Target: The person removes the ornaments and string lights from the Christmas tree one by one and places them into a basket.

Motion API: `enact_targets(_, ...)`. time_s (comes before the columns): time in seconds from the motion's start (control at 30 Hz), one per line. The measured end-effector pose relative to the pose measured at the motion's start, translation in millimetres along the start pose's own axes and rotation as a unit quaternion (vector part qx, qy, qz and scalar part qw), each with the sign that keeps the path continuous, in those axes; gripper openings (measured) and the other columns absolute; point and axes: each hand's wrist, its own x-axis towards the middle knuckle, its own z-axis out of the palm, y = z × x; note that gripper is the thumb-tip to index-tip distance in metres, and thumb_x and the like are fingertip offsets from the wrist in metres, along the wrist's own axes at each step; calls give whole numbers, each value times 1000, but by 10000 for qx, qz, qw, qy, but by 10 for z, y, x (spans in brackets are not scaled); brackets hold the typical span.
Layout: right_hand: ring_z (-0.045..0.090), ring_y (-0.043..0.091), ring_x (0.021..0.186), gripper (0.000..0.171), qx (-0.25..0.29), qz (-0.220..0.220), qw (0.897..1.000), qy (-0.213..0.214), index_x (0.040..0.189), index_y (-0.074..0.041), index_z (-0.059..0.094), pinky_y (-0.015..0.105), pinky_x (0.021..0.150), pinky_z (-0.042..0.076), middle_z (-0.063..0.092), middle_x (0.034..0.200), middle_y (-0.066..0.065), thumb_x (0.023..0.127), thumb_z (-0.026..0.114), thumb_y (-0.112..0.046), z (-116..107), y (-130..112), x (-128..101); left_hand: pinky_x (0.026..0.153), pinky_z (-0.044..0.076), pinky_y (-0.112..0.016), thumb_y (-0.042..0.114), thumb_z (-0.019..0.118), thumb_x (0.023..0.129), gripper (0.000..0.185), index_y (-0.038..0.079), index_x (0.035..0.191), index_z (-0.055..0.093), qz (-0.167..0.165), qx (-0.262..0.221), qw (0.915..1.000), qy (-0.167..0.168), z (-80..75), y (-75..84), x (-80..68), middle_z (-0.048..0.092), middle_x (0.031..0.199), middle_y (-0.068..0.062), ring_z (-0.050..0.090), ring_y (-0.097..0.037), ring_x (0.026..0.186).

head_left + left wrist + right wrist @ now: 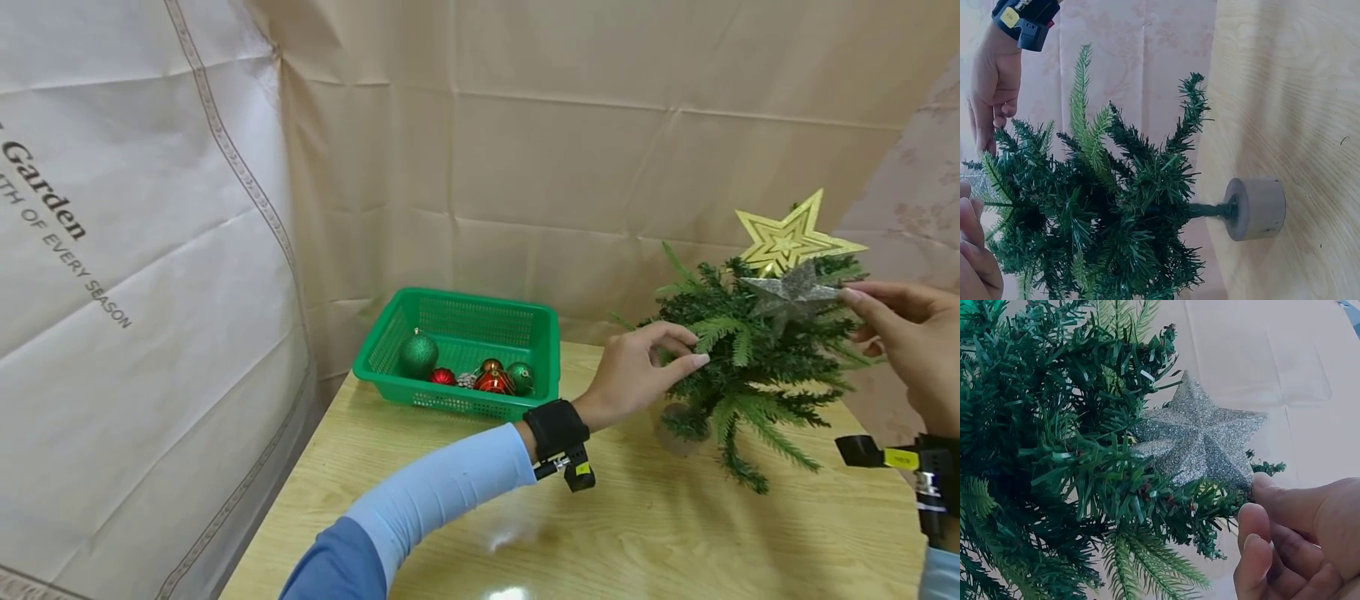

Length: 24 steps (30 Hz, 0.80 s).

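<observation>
A glittery silver star (795,292) lies against the upper branches of a small artificial Christmas tree (780,358). My right hand (911,333) pinches one of the star's points between thumb and fingers, seen close up in the right wrist view, where green needles overlap the star (1200,434). On the tree's other side, my left hand (637,367) has its thumb and bent index finger around the tip of a light green branch (720,327). Just above the silver star, a larger gold star (795,237) tops the tree.
Left of the tree, a green plastic basket (457,300) holds a large green ball (417,356), a red ornament (442,377) and several other baubles. The tree stands on a round wooden base (1257,209) on a light wood table (465,517). Hanging cloth encloses the back and left.
</observation>
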Motion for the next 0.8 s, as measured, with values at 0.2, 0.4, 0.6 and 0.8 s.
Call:
enact_targets(0.2,53,-2,54,20,167,-188,9997,63,112,-18,68,11,49,39,62,81,-26,95,60,-12,-6,19,-16,65,36,-10,29,58,97,20,18,112,63,271,124,9995,93,32,-1,1,65,103,9,42,2,65)
enact_targets(0.4,52,-2,56,23,-88,-147,9996,211,116,-13,67,11,51,40,60,83,-24,95,60,-18,20,8,-35,57,34,-12,31,61,95,16,20,106,66,240,231,9993,169,38,19,10,65,98,11,40,2,58)
enact_targets(0.6,51,0,56,26,-2,-30,9992,408,118,-10,67,12,49,39,60,82,-19,94,61,-19,53,-51,-49,56,33,-13,30,61,95,16,20,106,66,222,240,9994,107,35,18,-5,65,97,11,39,1,57)
enact_targets(0.8,50,1,55,27,364,122,9949,938,118,-8,69,11,47,36,62,78,-18,93,62,-16,72,-179,1,56,34,-12,30,62,94,15,20,105,66,184,241,9995,109,8,5,-3,65,95,11,41,2,58)
